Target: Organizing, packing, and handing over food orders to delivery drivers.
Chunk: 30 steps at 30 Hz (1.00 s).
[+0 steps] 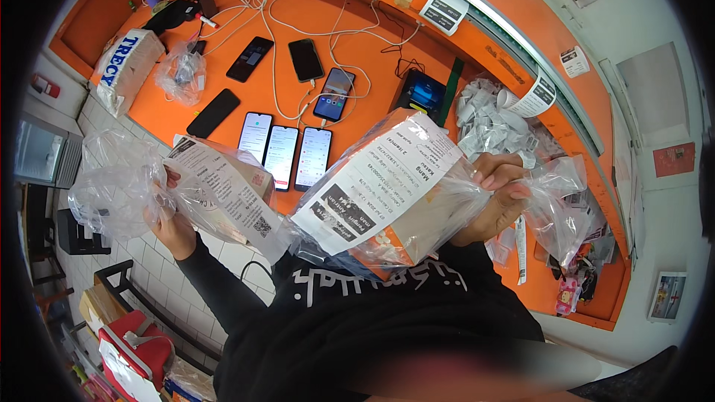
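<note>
My left hand [174,229] grips the gathered neck of a clear plastic bag [114,195], whose loose top puffs out leftward. A printed receipt [226,192] with a square code lies over the pale box inside. My right hand [497,198] pinches the twisted neck of a second clear plastic bag [558,195]. That bag holds an orange-and-brown carton [427,231], with a printed slip [380,178] across its upper face. Both bags are raised before my chest, side by side, their bodies meeting or overlapping in the middle. The slips hide most of the boxes.
Several smartphones [282,151] lie on the orange counter [357,39], some joined to white charging cables [273,61]. A wrapped white pack [125,70] stands at the left. At the right are a dark device [422,95] and a heap of crumpled paper slips [486,117]. A red bag [134,343] sits lower left.
</note>
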Available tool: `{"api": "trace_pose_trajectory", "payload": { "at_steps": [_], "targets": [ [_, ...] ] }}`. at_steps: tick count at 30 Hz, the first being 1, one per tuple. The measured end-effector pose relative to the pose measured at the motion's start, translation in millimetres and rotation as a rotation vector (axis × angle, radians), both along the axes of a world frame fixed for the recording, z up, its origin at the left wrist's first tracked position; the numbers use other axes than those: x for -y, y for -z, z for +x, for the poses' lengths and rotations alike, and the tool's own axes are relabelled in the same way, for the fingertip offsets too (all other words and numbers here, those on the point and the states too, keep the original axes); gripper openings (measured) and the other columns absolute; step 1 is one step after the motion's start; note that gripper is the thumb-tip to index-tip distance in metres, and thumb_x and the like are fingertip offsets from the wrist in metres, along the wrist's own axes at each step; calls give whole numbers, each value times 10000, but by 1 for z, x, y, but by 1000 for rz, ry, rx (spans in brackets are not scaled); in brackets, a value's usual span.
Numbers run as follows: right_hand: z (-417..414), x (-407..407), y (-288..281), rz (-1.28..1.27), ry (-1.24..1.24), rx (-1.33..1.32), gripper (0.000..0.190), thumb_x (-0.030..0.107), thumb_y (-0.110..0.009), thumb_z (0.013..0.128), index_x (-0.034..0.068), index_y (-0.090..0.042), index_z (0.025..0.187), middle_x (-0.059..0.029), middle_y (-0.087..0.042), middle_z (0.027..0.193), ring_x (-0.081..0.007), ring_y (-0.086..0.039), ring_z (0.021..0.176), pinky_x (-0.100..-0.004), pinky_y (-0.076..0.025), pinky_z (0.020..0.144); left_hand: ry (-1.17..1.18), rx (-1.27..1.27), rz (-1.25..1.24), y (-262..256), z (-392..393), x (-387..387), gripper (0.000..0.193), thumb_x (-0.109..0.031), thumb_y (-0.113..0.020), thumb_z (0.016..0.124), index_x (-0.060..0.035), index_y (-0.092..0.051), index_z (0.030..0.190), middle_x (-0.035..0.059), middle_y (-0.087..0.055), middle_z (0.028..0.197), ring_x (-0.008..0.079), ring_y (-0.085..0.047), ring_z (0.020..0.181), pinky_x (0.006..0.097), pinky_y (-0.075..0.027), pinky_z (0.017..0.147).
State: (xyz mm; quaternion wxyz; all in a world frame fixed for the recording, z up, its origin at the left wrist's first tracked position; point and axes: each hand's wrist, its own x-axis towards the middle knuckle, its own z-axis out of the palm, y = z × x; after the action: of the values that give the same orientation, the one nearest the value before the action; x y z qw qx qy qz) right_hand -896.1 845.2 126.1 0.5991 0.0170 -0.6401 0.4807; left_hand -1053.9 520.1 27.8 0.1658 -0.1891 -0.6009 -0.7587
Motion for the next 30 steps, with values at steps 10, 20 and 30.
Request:
{"api": "trace_pose_trajectory", "payload": {
  "at_steps": [10, 20, 30],
  "targets": [
    [6, -2, 2, 8, -53, 25, 413, 335, -356, 1002, 13, -453, 763, -117, -486, 732, -152, -464, 622, -262, -371, 584, 21, -32, 4, -7, 3, 5, 251, -233, -477, 956, 10, -492, 892, 107, -500, 941, 196, -450, 925, 333, -337, 873],
    [3, -4, 22, -17, -131, 329, 275, 206, -382, 1007, 25, -504, 840, -66, -508, 768, -153, -499, 691, -264, -411, 654, -147, 4, -47, 19, 3, 35, 373, -260, -480, 947, 76, -564, 1086, 127, -579, 1010, 208, -536, 933, 343, -396, 892],
    [-17, -26, 95, 3, -1, 591, 141, 75, -467, 951, -18, -540, 875, -91, -555, 747, -174, -541, 655, -286, -429, 639, -219, 20, -51, -1, 16, 27, 302, -235, -453, 957, 50, -532, 1020, 105, -544, 941, 201, -516, 880, 329, -417, 817]
  ]
}}
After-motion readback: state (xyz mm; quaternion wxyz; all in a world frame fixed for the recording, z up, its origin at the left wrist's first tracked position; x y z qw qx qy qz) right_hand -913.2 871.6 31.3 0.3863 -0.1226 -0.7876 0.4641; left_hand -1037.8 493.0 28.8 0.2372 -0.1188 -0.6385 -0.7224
